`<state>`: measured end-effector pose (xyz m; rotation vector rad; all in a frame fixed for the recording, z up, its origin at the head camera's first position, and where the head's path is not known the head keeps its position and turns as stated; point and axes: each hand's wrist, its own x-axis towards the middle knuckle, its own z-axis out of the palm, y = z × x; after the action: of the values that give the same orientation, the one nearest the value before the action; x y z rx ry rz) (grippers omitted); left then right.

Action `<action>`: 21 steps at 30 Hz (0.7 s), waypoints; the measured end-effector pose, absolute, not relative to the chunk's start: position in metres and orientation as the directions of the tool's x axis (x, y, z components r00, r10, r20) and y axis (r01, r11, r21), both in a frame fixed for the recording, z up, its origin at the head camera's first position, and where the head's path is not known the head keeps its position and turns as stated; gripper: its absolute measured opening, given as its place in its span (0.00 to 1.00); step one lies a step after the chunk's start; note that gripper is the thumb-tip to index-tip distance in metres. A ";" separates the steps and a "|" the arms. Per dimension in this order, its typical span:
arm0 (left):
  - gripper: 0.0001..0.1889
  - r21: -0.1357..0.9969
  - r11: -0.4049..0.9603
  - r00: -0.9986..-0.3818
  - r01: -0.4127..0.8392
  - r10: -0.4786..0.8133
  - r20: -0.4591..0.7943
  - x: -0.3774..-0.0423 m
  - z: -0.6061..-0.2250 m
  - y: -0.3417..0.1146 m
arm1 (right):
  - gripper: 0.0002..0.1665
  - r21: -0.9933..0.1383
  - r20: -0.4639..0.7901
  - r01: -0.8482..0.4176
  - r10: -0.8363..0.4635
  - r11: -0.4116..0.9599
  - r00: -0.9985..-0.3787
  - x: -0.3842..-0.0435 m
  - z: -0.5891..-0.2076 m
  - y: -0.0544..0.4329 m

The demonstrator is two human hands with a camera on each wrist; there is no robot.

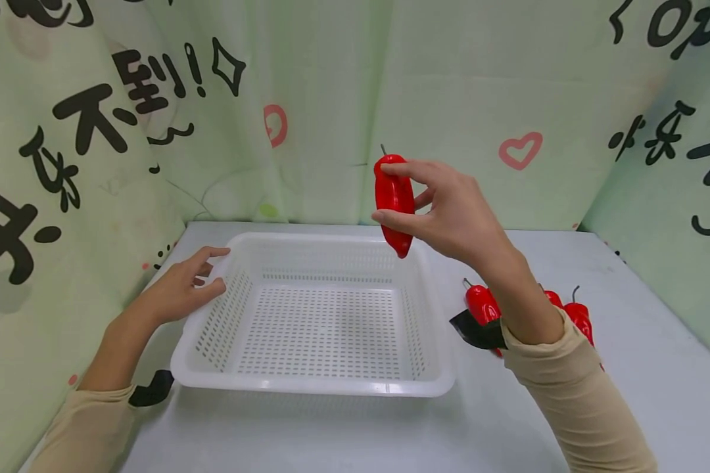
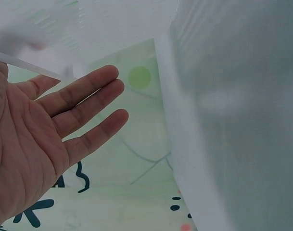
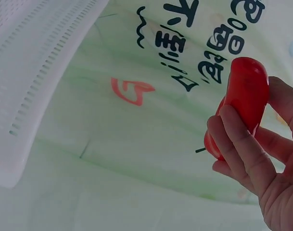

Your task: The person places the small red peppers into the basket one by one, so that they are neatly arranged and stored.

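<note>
In the head view a red pepper (image 1: 394, 190) hangs over the basket's far right corner, stem up. My right hand (image 1: 449, 207) pinches it between thumb and fingers. The right wrist view shows the glossy pepper (image 3: 247, 91) and my right hand (image 3: 276, 178) from the palm side. A white perforated plastic basket (image 1: 313, 387) stands on the table. My left hand (image 1: 180, 282) touches its left rim, with thumb and index finger over the edge. Seen from the left wrist, my left hand (image 2: 35, 130) has several fingers stretched loosely beside the basket wall.
More red peppers (image 1: 481, 302) lie on the white table (image 1: 639, 368) right of the basket, partly hidden behind my right forearm. A pale green curtain (image 1: 444, 98) with black lettering and pink hearts encloses the back and sides. Black straps (image 1: 154, 389) show at both wrists.
</note>
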<state>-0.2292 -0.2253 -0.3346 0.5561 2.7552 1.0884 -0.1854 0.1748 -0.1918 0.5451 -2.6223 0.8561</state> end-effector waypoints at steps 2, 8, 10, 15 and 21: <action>0.32 0.681 0.670 -0.923 0.296 0.385 0.021 -0.229 -0.335 -0.225 | 0.37 -0.506 0.420 -0.457 -0.254 0.731 -0.871 -0.186 -0.190 0.170; 0.32 0.677 0.666 -0.917 0.312 0.397 0.032 -0.229 -0.335 -0.225 | 0.36 -0.562 0.436 -0.494 -0.270 0.664 -0.859 -0.187 -0.187 0.157; 0.33 0.681 0.665 -0.918 0.305 0.395 0.026 -0.229 -0.335 -0.225 | 0.36 -0.573 0.439 -0.507 -0.281 0.644 -0.854 -0.188 -0.187 0.151; 0.33 0.680 0.669 -0.920 0.302 0.390 0.024 -0.229 -0.336 -0.225 | 0.36 -0.584 0.444 -0.532 -0.308 0.613 -0.842 -0.191 -0.186 0.137; 0.33 0.672 0.674 -0.920 0.307 0.391 0.029 -0.230 -0.336 -0.226 | 0.35 -0.614 0.412 -0.530 -0.334 0.585 -0.847 -0.196 -0.188 0.121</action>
<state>-0.2299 -0.2258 -0.3357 0.5788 2.7659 1.0771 -0.1958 0.1209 -0.1885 0.7134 -2.5640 1.1177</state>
